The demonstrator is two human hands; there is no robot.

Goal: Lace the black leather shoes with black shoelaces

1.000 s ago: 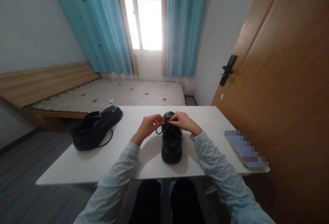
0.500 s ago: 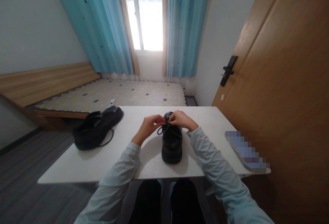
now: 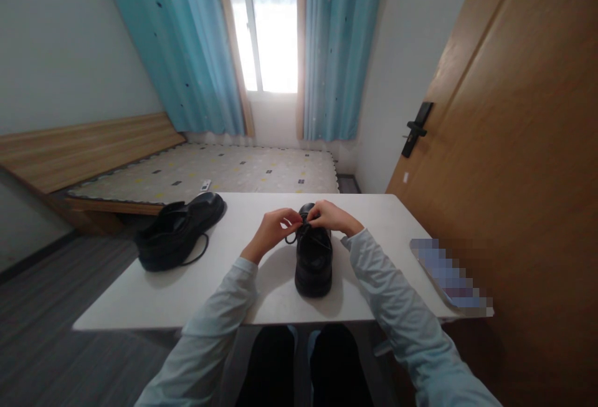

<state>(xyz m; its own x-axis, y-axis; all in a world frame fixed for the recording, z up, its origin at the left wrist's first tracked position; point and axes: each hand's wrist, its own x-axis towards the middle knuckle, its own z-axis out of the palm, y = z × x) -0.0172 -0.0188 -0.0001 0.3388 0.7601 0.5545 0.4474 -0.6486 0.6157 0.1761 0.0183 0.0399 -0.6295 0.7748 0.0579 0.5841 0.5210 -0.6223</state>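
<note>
A black lace-up shoe (image 3: 313, 270) stands on the white table (image 3: 261, 295) in front of me, heel toward me and toe pointing away. My left hand (image 3: 275, 227) comes in from the left, thumb and fingers pinched on the black shoelace (image 3: 290, 237) over the top of the shoe. From the right, my right hand (image 3: 331, 216) pinches the lace close beside it. A loop of lace shows below my left fingertips. The exact form of the knot is too small and dark to make out.
Another black shoe (image 3: 180, 232) rests at the table's left edge, a lace trailing beside it. On the right edge lies a flat, blurred-out object (image 3: 448, 276). Beyond the table is a bed (image 3: 233, 167) with a small white item (image 3: 205, 185); a wooden door (image 3: 514, 164) stands right.
Both hands stay pinched at the laces, almost unmoved. The whole view has shifted very slightly.
</note>
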